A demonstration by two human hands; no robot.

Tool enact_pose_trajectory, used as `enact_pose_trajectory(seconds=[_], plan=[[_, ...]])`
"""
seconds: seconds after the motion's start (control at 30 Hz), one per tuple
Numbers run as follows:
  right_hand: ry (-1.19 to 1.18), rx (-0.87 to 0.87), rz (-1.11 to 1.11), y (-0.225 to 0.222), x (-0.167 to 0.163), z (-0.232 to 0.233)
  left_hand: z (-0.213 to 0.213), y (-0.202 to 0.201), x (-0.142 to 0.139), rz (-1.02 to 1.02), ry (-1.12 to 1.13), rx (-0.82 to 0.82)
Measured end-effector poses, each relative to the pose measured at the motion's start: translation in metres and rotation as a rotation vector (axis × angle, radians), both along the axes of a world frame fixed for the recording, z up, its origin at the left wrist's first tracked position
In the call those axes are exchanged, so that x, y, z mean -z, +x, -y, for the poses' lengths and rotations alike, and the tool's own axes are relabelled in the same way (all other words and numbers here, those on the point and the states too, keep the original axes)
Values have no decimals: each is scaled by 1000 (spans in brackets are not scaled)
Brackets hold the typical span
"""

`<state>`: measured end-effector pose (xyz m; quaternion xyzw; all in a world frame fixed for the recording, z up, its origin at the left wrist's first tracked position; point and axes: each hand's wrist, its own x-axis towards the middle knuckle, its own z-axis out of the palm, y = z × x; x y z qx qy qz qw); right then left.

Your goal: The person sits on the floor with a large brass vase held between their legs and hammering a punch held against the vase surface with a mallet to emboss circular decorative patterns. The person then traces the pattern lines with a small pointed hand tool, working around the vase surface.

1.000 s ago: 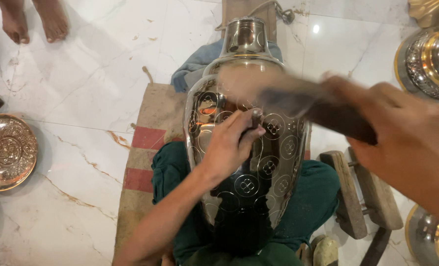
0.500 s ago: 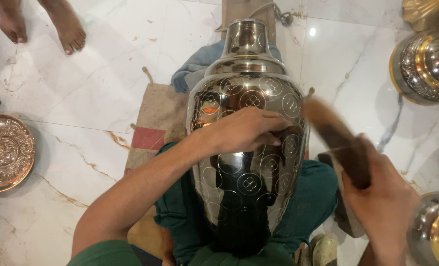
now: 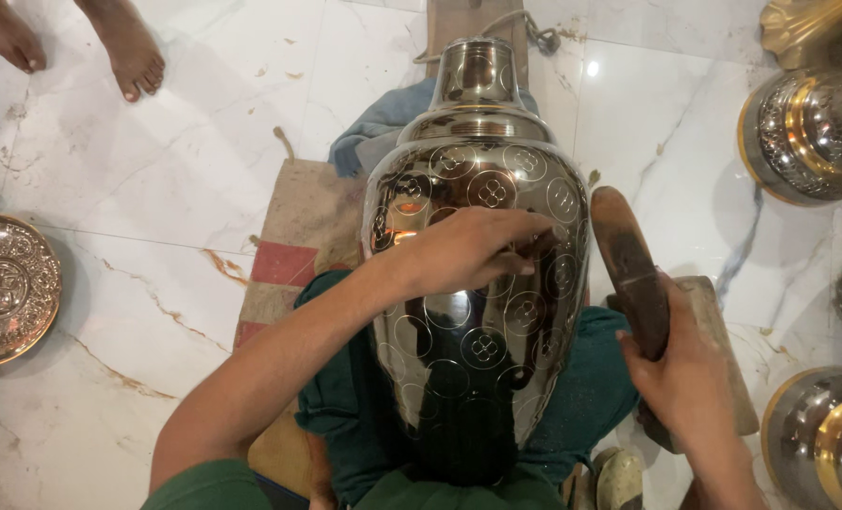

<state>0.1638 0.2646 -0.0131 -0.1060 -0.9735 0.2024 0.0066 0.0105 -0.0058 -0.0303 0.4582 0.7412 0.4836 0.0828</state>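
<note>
A large shiny metal vase [image 3: 477, 189] with engraved circle patterns lies on my lap, its neck pointing away from me. My left hand [image 3: 473, 250] rests on the vase's belly, fingers closed around a small tool pressed against the metal. To the right of the vase, my right hand [image 3: 685, 378] grips a dark wooden mallet [image 3: 629, 264] by its lower end, with the head pointing up beside the vase.
An engraved brass plate [image 3: 5, 288] lies on the white marble floor at left. Metal vessels stand at the upper right [image 3: 808, 132] and lower right [image 3: 822, 439]. Another person's bare feet [image 3: 128, 52] are at top left. A striped mat [image 3: 293, 246] and blue cloth [image 3: 374, 127] lie under the vase.
My right hand has brought the mallet down from across the vase to its right side. My left hand shifted slightly right on the vase's belly.
</note>
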Motion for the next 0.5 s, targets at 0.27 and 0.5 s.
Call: enact_pose_trajectory(seconds=[0.27,0.5], plan=[[-97,128,-153,-7,-12,-23,0,-9,12,27,-17,100],[283,-64,51,-12,-35,-5,4,-10,11,57,9,137]])
